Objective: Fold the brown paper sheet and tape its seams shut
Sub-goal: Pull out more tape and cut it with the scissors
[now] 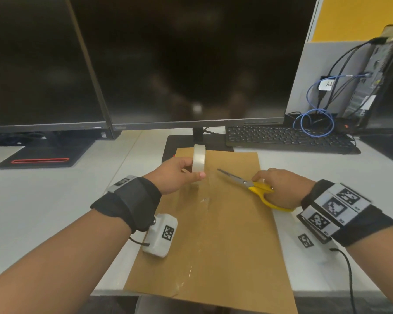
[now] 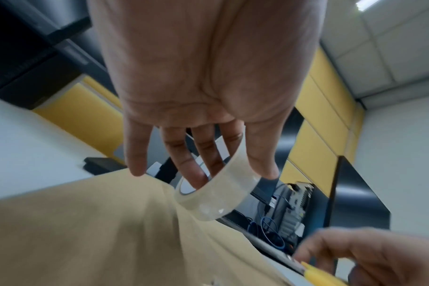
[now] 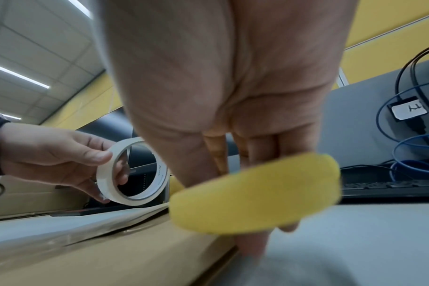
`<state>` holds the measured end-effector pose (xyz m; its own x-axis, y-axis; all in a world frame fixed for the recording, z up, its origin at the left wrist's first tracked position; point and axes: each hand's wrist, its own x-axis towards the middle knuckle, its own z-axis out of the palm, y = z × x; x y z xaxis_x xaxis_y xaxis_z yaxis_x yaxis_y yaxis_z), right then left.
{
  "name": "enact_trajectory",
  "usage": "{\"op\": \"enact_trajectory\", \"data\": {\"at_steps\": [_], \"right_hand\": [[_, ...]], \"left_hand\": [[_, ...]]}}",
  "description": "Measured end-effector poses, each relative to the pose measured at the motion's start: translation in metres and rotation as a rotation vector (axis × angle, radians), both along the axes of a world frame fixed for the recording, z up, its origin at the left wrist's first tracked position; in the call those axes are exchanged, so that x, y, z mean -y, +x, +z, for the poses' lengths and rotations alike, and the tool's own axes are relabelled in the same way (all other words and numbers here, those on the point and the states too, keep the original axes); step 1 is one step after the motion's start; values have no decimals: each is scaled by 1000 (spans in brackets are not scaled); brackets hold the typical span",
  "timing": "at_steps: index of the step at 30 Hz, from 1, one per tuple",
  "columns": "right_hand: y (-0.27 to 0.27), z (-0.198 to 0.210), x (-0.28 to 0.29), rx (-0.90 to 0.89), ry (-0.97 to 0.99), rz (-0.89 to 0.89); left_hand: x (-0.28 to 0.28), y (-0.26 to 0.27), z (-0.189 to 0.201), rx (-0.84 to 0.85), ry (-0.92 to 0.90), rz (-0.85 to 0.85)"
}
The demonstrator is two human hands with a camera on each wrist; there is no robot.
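**Folded sheet, centre seam taped; roll and scissors in hand**

Item 1. Brown paper sheet [image 1: 225, 223]: lies flat on the white desk [image 1: 55, 200], folded, long axis running from the near desk edge away toward the monitor stand [image 1: 191, 141]. A strip of clear tape [image 1: 202, 223] runs along that axis over the centre seam, from the near end up toward the roll.

Item 2. Tape roll [image 1: 198, 158]: held upright above the far part of the sheet, in line with the seam. The left hand [image 1: 175, 175] pinches it, thumb outside, fingers through the core.

Item 3. Yellow-handled scissors [image 1: 250, 186]: gripped by the right hand [image 1: 281, 186] through the handle loops; blades nearly closed, pointing left toward the roll, tips just short of the tape line.

Relation of note: the strip between roll and paper lies to the left of the blade tips, crossways to them; the right hand is the nearer. Judged step: cutting the strip free. End seams appear untaped, though the far end is hard to judge.
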<state>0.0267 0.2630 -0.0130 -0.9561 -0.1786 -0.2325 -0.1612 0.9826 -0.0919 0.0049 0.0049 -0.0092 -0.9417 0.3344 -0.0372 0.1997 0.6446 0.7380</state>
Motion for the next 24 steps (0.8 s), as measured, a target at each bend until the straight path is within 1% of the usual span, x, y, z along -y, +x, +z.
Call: {"op": "enact_trajectory", "data": {"at_steps": [2,6,9,13,16,20,24], "right_hand": [[3,0,-4,-15,-43,-60],[9,-1,-9,-46,-107,-137],[14,-1,-12,-69,-92,-183],[20,-1,-25,-66,-31,-258],[28,1,-36,-38,26,-290],[37,3,-46,-12,116,-289],[39,1,-51,-8,202,-241]], "left_hand": [[-8,3,3,-44,-114,-42],[-34,14,10,-141,-431,-140],[-58,25,13,-187,-567,-255],[-90,37,15,-270,-689,-397],[-111,42,12,-331,-739,-467],[-128,49,1,-308,-769,-528],[-130,51,-6,-287,-781,-538]]}}
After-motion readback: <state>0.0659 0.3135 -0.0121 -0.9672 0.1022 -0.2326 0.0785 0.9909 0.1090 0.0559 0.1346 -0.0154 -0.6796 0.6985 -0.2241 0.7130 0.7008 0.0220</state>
